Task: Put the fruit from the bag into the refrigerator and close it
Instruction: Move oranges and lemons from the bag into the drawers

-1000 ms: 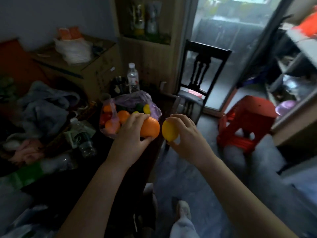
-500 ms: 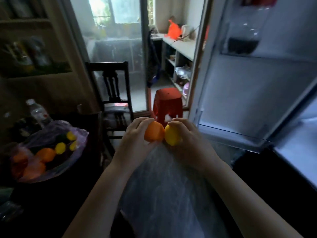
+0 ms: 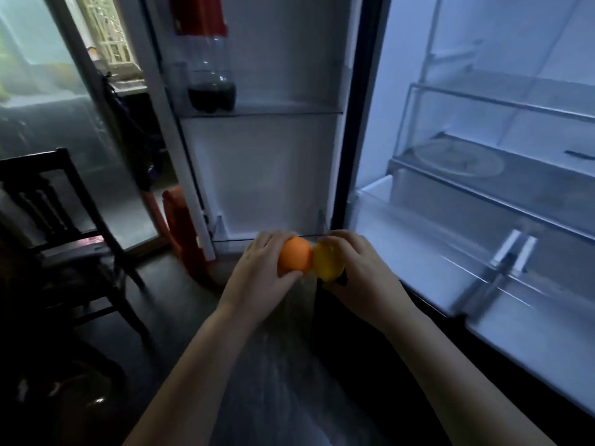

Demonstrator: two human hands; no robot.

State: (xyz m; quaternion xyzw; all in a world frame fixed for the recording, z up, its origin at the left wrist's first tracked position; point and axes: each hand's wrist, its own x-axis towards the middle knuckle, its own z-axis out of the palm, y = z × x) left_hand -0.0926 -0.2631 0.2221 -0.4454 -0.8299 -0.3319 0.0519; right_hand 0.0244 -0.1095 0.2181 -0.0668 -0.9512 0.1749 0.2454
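My left hand [image 3: 257, 278] grips an orange [image 3: 294, 254] and my right hand [image 3: 363, 272] grips a yellow lemon [image 3: 325, 262]. The two fruits touch each other in the middle of the view. They are held just in front of the open refrigerator [image 3: 483, 194], near the bottom of its open door [image 3: 267, 175]. Inside, glass shelves and a clear drawer [image 3: 428, 252] at the bottom are lit. The fruit bag is out of view.
A dark cola bottle [image 3: 211, 75] stands in the door shelf. A dark wooden chair [image 3: 61, 220] is at the left. A red plastic stool [image 3: 183, 226] sits behind the door's edge. A round plate-like shape [image 3: 457, 160] lies on a lower shelf.
The view has swung right from the table and the bag to the open refrigerator. Both hands have carried the orange and the lemon along, pressed together.
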